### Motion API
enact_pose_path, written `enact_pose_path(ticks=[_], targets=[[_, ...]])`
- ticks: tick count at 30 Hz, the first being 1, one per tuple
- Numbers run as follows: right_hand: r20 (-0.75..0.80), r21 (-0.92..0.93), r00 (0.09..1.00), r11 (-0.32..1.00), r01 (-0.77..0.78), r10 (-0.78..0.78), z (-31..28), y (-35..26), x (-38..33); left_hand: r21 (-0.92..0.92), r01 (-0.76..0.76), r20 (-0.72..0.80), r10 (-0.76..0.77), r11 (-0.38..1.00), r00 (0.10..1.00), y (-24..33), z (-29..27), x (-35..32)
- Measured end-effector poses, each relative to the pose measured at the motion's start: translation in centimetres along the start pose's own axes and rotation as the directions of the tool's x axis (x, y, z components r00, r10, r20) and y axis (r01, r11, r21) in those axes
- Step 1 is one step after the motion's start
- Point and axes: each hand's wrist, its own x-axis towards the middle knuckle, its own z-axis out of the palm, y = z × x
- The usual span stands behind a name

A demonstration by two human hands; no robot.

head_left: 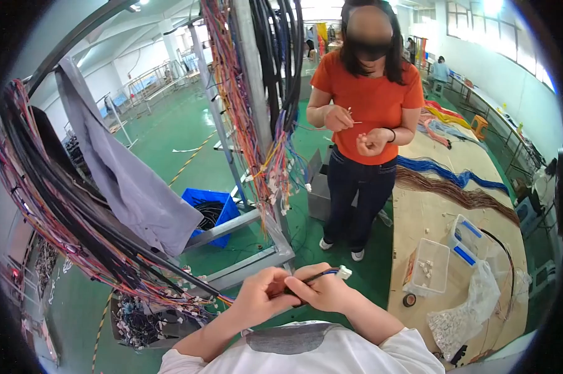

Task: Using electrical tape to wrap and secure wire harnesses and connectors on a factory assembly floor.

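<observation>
Close to my body, my left hand point(262, 297) and my right hand point(322, 290) nearly meet, both with fingers closed round one dark sheathed cable. From the right hand's grip the cable's end sticks out, with a few coloured wires running into a white plug connector point(343, 272). Between the two hands the fingers cover most of the cable. A thick bundle of black, red and purple wires point(63, 218) hangs at the left, and its loose ends with white connectors come near my left forearm.
A metal frame point(262, 257) carries more hanging wires point(244, 93) and a grey cloth point(122, 168). Beside it stands a blue crate point(229, 235). A person in an orange shirt point(372, 93) faces me. The table point(412, 218) bears a clear box point(442, 268), tape roll point(409, 300) and plastic bag point(474, 302).
</observation>
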Motion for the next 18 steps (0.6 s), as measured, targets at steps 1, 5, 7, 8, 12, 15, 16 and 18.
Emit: enact_pose_path(ticks=[1,5,7,8,12,15,16,18], targets=[[-0.057,0.044,0.986,0.986,0.162,-0.159,0.2,-0.4,0.1,-0.019,0.082,0.028,-0.081,0.996,0.996,0.3,0.0,-0.3],[-0.191,0.150,0.924,0.920,0.361,-0.331,-0.3,-1.4,0.0,-0.399,0.511,0.251,-0.446,0.761,0.859,3.7,0.2,1.5],[-0.285,-0.005,0.819,0.855,0.519,-0.499,-0.1,-0.6,1.0,-0.647,0.485,0.297,-0.392,0.588,0.871,3.0,-0.6,1.3],[-0.285,-0.072,0.804,0.848,0.525,-0.522,-0.7,-1.2,1.3,-0.722,0.470,0.302,-0.381,0.507,0.874,2.4,-0.7,1.7],[-0.269,-0.130,0.774,0.818,0.560,-0.573,-0.7,-1.9,1.8,-0.880,0.390,0.287,-0.351,0.272,0.892,3.5,-0.5,2.2],[-0.362,-0.132,0.739,0.816,0.562,-0.568,-0.9,-2.1,1.8,-0.865,0.289,0.129,-0.377,0.409,0.917,4.5,-0.4,2.9],[-0.372,-0.043,0.803,0.872,0.487,-0.467,-1.2,-2.4,1.3,-0.909,0.221,0.037,-0.461,0.353,0.886,5.2,-0.8,3.0],[-0.405,0.264,0.883,0.894,0.362,-0.238,-0.9,-3.4,0.4,-0.900,0.113,-0.081,-0.415,0.421,0.906,5.4,-0.9,2.6]])
